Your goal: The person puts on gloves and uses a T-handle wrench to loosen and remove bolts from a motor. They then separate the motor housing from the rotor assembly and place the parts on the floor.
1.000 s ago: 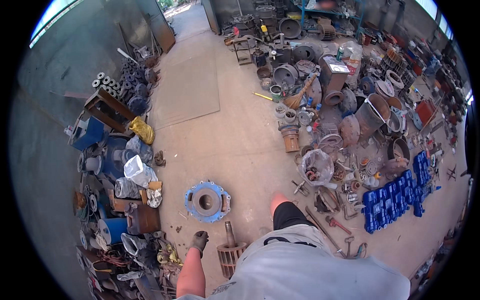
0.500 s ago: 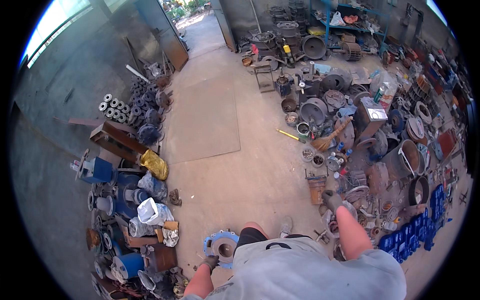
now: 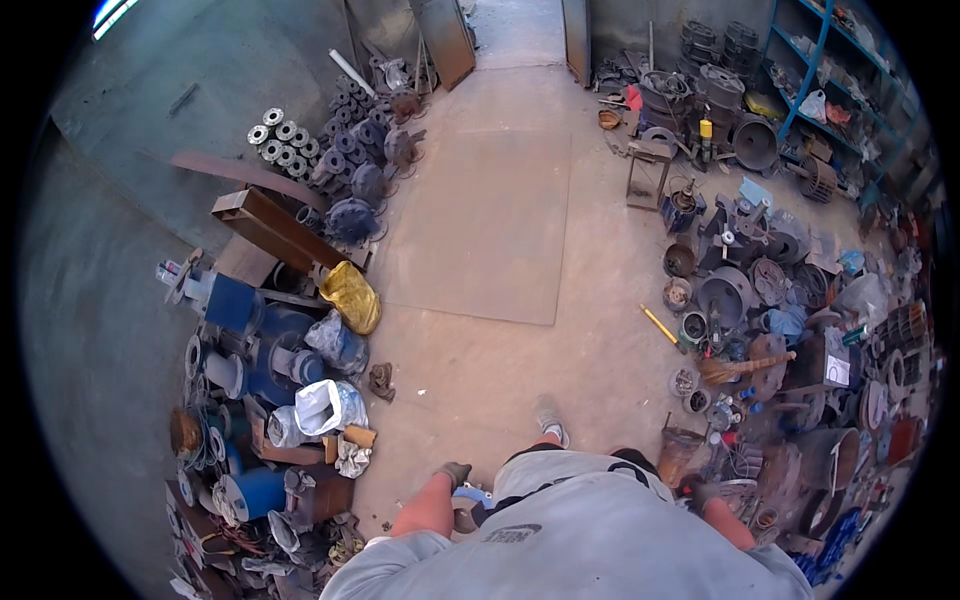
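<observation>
My left hand [image 3: 455, 473], in a grey glove, hangs just beyond a round metal housing with a blue rim [image 3: 472, 503], which my shirt partly covers. Its fingers are too small and blurred to read. On the other side, my right hand [image 3: 699, 491], also gloved, is low among metal parts, close to a rusty brown bucket-like container [image 3: 680, 449]. The fingers there blend into the dark clutter, so whether they hold anything is unclear. One of my shoes [image 3: 551, 424] shows on the concrete floor ahead of my shirt.
Left of me stand blue pump-like machines [image 3: 262, 345], a yellow sack [image 3: 351, 297] and an open white bag [image 3: 330, 407]. Drums, rings and a straw broom [image 3: 745, 368] crowd the right. A yellow-handled tool [image 3: 661, 327] lies on the floor, and a flat sheet [image 3: 480, 225] leads toward the doorway.
The view has swung left, shifting the scene rightward. My left hand has moved forward from the blue-rimmed housing, and my right arm has come down and back beside my body.
</observation>
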Demonstrator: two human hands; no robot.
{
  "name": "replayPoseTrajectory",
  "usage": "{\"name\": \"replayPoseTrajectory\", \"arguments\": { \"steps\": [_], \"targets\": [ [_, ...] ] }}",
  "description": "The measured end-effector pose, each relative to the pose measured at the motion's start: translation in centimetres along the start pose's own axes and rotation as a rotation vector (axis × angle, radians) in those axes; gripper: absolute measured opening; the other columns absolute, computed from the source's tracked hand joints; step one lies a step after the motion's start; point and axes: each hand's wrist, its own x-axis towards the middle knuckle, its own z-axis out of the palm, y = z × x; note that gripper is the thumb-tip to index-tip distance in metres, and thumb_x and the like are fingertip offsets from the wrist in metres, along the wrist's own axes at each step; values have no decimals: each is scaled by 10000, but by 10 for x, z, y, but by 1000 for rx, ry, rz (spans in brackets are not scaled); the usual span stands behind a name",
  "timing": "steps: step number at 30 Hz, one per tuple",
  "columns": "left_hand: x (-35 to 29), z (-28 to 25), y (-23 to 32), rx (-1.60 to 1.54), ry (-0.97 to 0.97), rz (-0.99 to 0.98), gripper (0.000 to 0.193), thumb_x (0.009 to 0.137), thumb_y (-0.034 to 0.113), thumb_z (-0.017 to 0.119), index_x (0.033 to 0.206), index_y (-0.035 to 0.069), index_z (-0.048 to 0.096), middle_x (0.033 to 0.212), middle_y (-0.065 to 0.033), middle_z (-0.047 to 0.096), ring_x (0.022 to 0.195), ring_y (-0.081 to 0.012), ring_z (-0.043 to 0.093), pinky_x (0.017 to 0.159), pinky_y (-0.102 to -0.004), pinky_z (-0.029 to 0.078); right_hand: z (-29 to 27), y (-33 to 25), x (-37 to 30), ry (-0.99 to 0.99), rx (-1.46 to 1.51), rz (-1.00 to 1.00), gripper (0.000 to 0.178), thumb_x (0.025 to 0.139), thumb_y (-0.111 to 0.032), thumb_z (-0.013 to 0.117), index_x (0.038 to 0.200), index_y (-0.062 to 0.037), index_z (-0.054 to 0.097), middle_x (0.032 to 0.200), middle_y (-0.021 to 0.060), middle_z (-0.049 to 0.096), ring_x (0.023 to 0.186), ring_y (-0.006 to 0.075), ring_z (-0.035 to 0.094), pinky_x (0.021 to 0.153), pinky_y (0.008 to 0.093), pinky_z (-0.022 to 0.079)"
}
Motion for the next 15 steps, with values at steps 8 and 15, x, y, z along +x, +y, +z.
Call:
{"name": "replayPoseTrajectory", "arguments": {
  "steps": [8,15],
  "targets": [
    [100,-200,192,-530,116,141,364,1008,315,597,1224,35,681,1017,-131,765,885,-236,714,702,-392,525,140,-48,-44,11,472,201,432,1017,-438,638,1173,-52,755,1069,157,782,890,350,753,840,476,589],
    [106,-330,332,-440,138,214,352,1044,329,639,1264,55,665,1027,-111,773,811,-208,718,654,-356,527,-114,-118,129,-416,1092,765,594,941,-620,663,1001,-47,806,1032,130,797,911,275,757,832,419,580]
  ]
}}
